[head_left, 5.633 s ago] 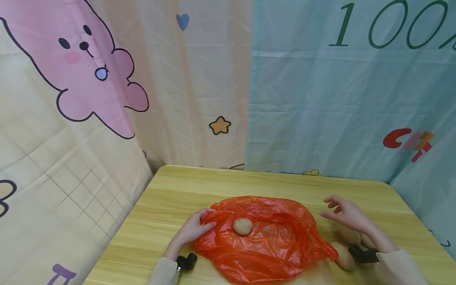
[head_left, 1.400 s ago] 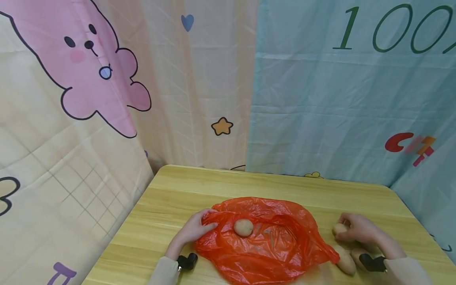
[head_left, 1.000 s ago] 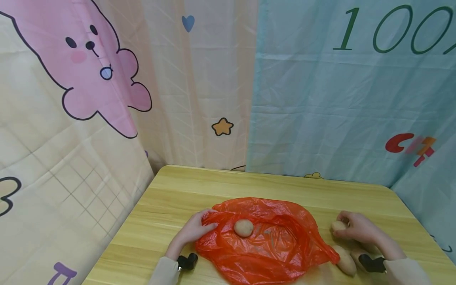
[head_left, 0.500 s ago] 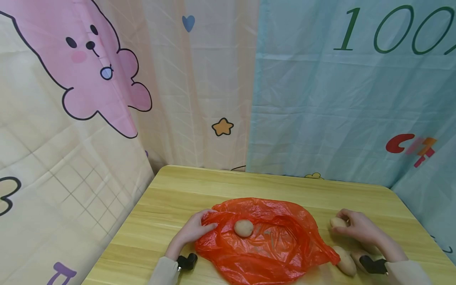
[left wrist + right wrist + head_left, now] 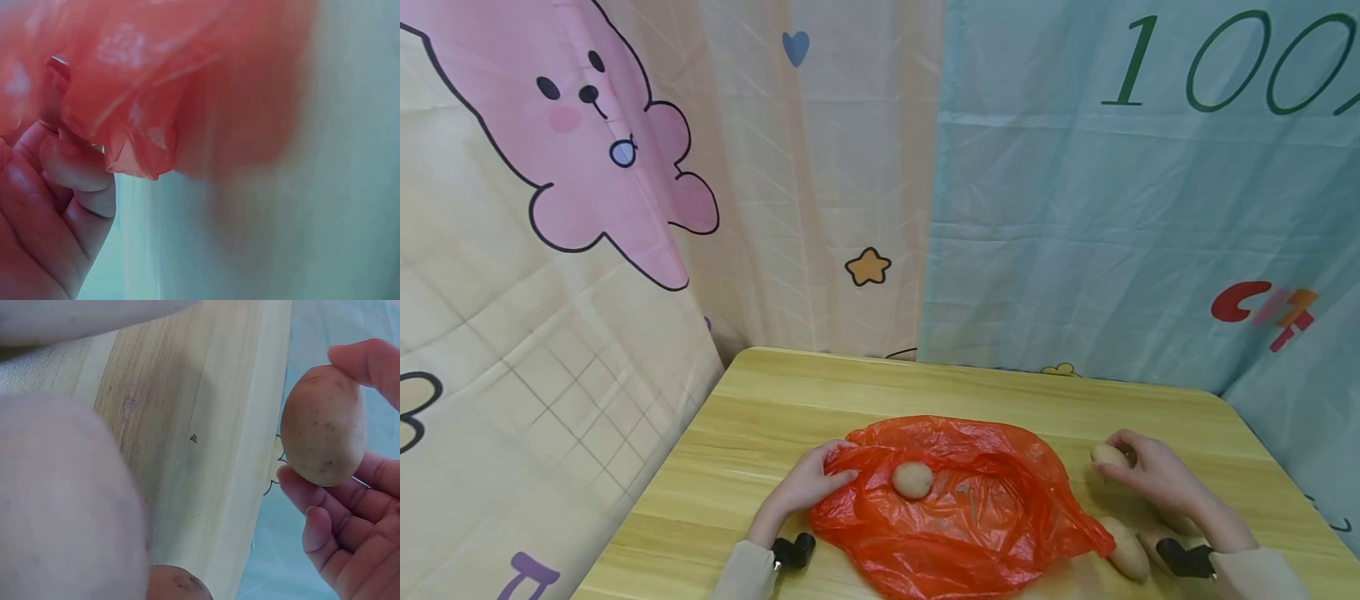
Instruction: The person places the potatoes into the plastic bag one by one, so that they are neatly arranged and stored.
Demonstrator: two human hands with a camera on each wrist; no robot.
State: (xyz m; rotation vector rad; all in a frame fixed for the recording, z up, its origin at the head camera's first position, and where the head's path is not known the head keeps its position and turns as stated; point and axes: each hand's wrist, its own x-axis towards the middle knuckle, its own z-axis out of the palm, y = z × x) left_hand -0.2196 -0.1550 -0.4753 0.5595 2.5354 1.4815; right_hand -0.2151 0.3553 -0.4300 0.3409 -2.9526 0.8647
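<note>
A crinkled red plastic bag [image 5: 970, 517] lies spread on the table, its mouth facing up. My left hand [image 5: 811, 477] grips the bag's left edge; in the left wrist view its curled fingers [image 5: 81, 165] are partly covered by the red film [image 5: 137, 119]. One potato [image 5: 913, 481] sits on the left part of the bag. To the right of the bag, my right hand [image 5: 1157, 472] pinches another potato [image 5: 1108, 457] between thumb and fingers. The right wrist view shows this potato [image 5: 325, 425] raised over the table, with small dark spots on its skin.
More potatoes lie under and beside my right forearm; one potato [image 5: 1126, 550] is close to the bag's right corner. Black wrist cameras sit on both wrists. The wooden table [image 5: 970, 379] ends at the back against a printed curtain [image 5: 1112, 250].
My right hand came down to the potatoes on the right, took one, and has since lifted it and moved it slightly away from me. My left hand and the bag have stayed put.
</note>
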